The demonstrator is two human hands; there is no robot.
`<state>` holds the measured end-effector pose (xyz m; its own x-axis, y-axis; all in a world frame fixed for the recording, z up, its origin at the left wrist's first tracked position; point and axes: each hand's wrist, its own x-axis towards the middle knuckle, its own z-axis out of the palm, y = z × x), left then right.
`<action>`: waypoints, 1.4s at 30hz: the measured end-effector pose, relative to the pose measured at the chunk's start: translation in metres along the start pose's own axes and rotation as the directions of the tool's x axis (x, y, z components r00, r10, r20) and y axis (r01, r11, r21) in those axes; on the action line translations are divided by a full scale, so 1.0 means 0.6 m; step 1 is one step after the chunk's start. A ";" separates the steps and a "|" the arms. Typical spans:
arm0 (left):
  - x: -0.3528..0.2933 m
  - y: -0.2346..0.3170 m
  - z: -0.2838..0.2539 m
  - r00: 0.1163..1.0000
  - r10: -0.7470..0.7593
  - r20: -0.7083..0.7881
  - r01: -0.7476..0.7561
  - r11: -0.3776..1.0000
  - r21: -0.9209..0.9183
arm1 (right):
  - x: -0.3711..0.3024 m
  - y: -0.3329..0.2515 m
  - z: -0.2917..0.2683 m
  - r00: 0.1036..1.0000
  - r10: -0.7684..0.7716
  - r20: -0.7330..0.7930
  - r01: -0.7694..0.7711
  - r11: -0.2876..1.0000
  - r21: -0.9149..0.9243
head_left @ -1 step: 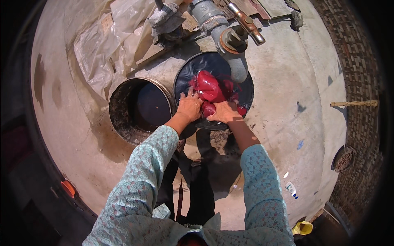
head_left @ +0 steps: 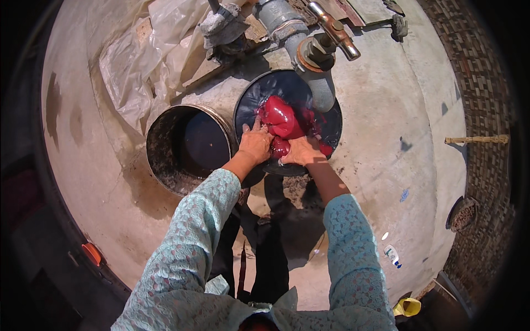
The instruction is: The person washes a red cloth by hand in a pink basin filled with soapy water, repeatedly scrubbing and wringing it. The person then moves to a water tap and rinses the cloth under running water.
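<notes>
A wet red cloth [head_left: 280,117] bulges out of the water in a round dark bucket [head_left: 240,99]. At its near left edge, my left hand [head_left: 255,143] grips the cloth, the fingers bent against it. My right hand [head_left: 301,150] is closed on its near right part; the thumb shows, while the other fingers are hidden by folds and water. Between the two hands a smaller red fold [head_left: 280,147] sticks up. Above the bucket's right side hangs a grey metal tap spout [head_left: 321,91].
A second round container [head_left: 225,124] with dark liquid touches the bucket's left side. The tap's copper-coloured handle [head_left: 334,30] juts over the concrete floor [head_left: 381,138]. Clear plastic sheeting [head_left: 130,71] lies at the far left, a white bottle [head_left: 392,255] on the right, a brick strip [head_left: 475,71] beyond.
The tap and bucket sit very slightly farther right in the view. Both hands keep their places on the red cloth, whose wet folds have shifted a little.
</notes>
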<state>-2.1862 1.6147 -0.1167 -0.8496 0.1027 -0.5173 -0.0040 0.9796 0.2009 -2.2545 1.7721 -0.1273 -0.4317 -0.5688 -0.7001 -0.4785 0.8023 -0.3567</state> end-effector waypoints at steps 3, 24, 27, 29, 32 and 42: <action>0.005 -0.008 0.012 1.000 -0.005 -0.012 0.005 1.000 -0.006 | 0.013 -0.015 -0.011 0.992 0.036 0.120 -0.017 0.987 -0.159; -0.197 0.010 -0.077 0.879 -0.362 -0.311 -0.044 0.587 -0.808 | -0.211 -0.057 -0.108 0.926 0.095 -0.365 0.356 0.106 0.929; -0.219 0.018 -0.093 0.896 -0.386 -0.220 -0.022 0.455 -0.890 | -0.273 -0.073 -0.130 0.882 0.137 -0.451 0.470 -0.195 0.861; -0.226 0.030 -0.119 0.928 -0.363 -0.087 0.045 0.340 -0.939 | -0.295 -0.078 -0.149 0.872 0.213 -0.440 0.486 -0.281 0.827; -0.214 0.047 -0.117 0.879 -0.405 -0.251 -0.105 0.349 -0.931 | -0.329 -0.115 -0.190 0.854 0.171 -0.492 0.513 -0.434 0.740; -0.128 0.045 -0.243 0.911 -0.121 -0.395 -0.141 0.807 -0.574 | -0.346 -0.136 -0.239 0.832 0.161 -0.530 0.468 -0.716 0.518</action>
<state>-2.1978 1.6083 0.0497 -0.9815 -0.0933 -0.1673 -0.1858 0.6766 0.7125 -2.2350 1.7987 0.1360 -0.8419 -0.4403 -0.3120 0.5363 -0.7470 -0.3929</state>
